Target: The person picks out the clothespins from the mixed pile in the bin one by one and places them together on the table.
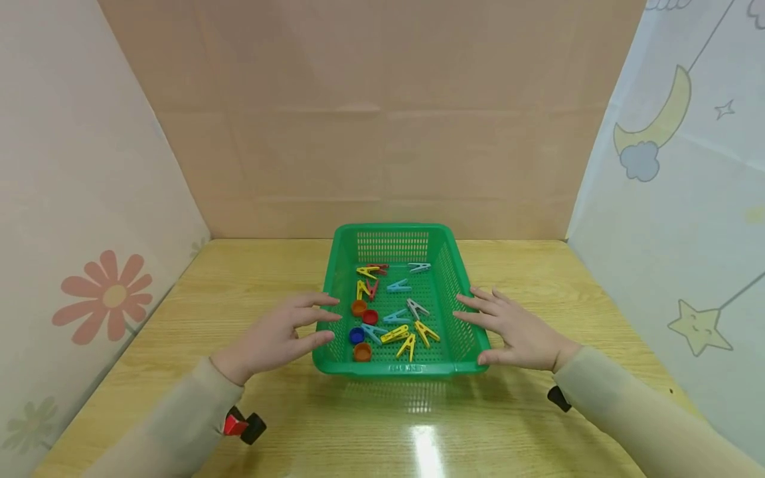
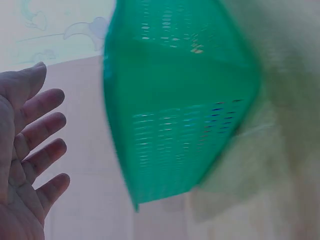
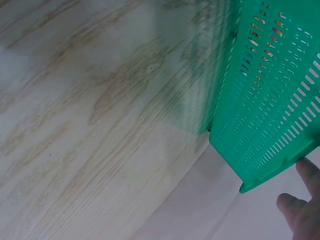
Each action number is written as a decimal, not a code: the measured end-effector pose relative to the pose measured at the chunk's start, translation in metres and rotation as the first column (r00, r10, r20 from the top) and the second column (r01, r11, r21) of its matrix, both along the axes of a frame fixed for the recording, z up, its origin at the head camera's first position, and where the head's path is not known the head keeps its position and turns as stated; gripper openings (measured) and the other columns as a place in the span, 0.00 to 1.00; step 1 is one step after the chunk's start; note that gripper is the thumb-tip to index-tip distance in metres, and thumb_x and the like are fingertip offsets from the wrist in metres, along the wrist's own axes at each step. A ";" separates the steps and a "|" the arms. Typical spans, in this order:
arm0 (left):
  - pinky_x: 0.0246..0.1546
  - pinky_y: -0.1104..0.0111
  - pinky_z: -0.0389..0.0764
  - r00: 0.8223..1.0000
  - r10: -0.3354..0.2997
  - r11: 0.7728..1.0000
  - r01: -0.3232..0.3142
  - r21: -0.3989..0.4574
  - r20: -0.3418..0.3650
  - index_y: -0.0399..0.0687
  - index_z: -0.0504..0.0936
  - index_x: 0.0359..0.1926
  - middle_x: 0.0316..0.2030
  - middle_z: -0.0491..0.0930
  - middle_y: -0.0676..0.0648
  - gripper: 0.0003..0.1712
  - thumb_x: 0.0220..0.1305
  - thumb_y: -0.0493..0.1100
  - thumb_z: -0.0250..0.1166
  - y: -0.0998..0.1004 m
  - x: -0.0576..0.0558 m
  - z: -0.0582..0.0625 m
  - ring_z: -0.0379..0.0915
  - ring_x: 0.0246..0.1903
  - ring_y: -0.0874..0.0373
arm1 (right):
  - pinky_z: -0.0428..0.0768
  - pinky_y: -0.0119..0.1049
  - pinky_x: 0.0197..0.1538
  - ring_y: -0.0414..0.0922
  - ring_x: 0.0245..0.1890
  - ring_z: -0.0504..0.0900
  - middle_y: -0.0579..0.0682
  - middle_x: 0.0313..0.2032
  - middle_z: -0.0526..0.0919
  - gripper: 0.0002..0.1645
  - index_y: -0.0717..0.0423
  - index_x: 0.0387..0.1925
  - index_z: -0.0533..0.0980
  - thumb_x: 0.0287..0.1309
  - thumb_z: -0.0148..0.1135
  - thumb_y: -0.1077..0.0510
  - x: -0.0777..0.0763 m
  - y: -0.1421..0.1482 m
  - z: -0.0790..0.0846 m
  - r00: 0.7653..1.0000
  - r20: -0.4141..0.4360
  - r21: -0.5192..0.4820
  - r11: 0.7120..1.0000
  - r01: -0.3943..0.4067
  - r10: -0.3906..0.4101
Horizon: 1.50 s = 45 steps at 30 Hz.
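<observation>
A green plastic basket point(image 1: 391, 369) sits on the table with several clothespins and bottle caps in it. Among the pegs are a yellow clothespin point(image 1: 394, 334), a light blue clothespin point(image 1: 398, 286) and a grey clothespin point(image 1: 417, 309). A blue cap point(image 1: 356, 335), a red cap point(image 1: 370, 317) and an orange cap point(image 1: 362, 352) lie toward the basket's near left. My left hand point(image 1: 277, 337) is beside the left rim, fingers extended; the left wrist view shows a gap between it and the basket. Fingers of my right hand point(image 1: 526, 334) reach over the right rim, apparently touching it.
The wooden table point(image 1: 269, 265) extends around the basket. A plain brown backdrop point(image 1: 382, 119) rises behind it. Patterned panels stand at both sides, the left panel point(image 1: 78, 199) with flowers and the right panel point(image 1: 669, 232) with a moon and stars.
</observation>
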<state>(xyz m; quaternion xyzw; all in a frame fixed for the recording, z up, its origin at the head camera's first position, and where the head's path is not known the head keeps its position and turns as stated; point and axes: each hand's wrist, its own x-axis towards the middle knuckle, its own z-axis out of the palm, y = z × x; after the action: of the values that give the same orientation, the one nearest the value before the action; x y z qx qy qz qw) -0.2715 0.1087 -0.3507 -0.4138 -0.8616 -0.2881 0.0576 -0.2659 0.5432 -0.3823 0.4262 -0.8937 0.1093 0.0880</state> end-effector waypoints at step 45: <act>0.62 0.49 0.64 0.992 0.070 0.965 -0.041 -0.257 0.105 0.45 0.83 0.51 0.59 0.74 0.43 0.17 0.68 0.49 0.61 0.035 -0.078 0.012 0.65 0.62 0.44 | 0.61 0.60 0.63 0.58 0.69 0.58 0.54 0.71 0.59 0.39 0.51 0.69 0.65 0.58 0.65 0.47 -0.007 0.007 -0.008 0.995 0.050 -0.118 0.988 0.097 -0.091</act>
<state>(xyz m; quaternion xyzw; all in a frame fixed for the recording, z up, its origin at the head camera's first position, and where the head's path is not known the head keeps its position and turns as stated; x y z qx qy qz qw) -0.3499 0.1434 -0.3391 -0.3764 -0.9046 -0.1964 -0.0368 -0.2729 0.5500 -0.3905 0.3749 -0.9063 0.1683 0.0987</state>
